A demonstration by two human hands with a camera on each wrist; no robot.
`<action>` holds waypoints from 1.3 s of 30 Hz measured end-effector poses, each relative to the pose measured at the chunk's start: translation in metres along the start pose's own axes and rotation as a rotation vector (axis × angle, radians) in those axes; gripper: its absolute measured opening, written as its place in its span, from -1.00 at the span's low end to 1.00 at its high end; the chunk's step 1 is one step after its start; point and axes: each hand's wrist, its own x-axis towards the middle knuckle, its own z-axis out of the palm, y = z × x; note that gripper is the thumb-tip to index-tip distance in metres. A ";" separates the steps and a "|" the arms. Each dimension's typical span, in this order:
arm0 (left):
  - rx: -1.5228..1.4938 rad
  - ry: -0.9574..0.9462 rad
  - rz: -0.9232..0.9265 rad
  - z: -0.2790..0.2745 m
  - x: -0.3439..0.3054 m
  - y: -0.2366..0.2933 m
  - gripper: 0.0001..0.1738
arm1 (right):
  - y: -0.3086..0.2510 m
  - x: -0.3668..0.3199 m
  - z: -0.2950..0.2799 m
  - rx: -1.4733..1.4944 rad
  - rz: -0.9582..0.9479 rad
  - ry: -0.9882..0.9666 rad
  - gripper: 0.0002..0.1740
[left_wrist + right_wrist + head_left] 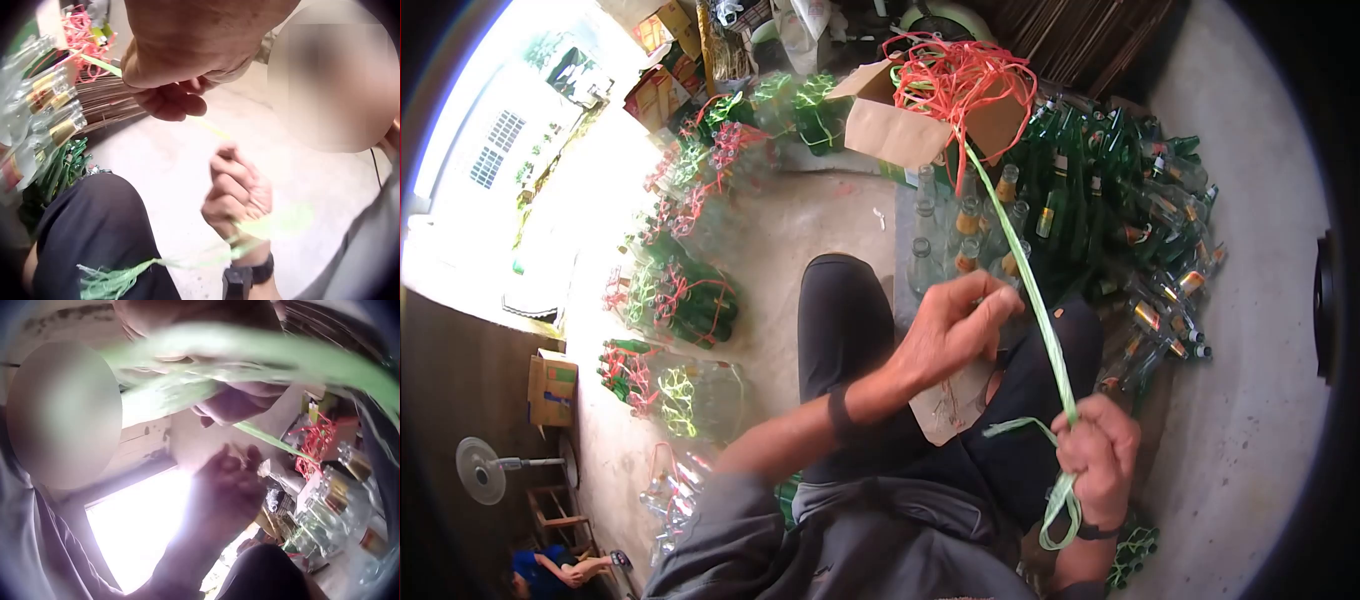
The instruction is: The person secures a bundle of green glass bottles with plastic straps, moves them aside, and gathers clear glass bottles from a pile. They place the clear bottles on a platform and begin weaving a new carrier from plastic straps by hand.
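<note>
A pale green plastic strand (1040, 320) runs from the tangled red strands (965, 85) in the cardboard box (890, 130) down to my right hand (1100, 460), which grips it. A loop and a loose frayed end hang by that hand. My left hand (960, 330), fingers curled, is beside the taut strand above the lap; in the head view a small gap shows between them. In the left wrist view the strand passes behind my left hand (194, 56) to my right hand (237, 187). Blurred green strand crosses the right wrist view close up.
Clear bottles (925, 265) stand below the box, with many green bottles (1090, 160) heaped to the right. Bundles of bottles wrapped in red and green strands (690, 300) line the left. A fan (485, 470) and a seated person (560, 570) are at far left.
</note>
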 end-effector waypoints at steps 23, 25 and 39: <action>-0.325 0.225 0.318 -0.115 0.206 -0.042 -0.79 | 0.030 -0.040 -0.021 -0.238 -0.066 0.020 -0.82; -0.313 0.235 0.304 -0.128 0.215 -0.037 -0.79 | 0.032 -0.036 -0.022 -0.257 -0.040 0.034 -0.82; 0.431 0.605 0.142 -0.142 0.220 -0.022 -0.53 | 0.033 -0.022 -0.010 -0.341 -0.030 0.019 -0.84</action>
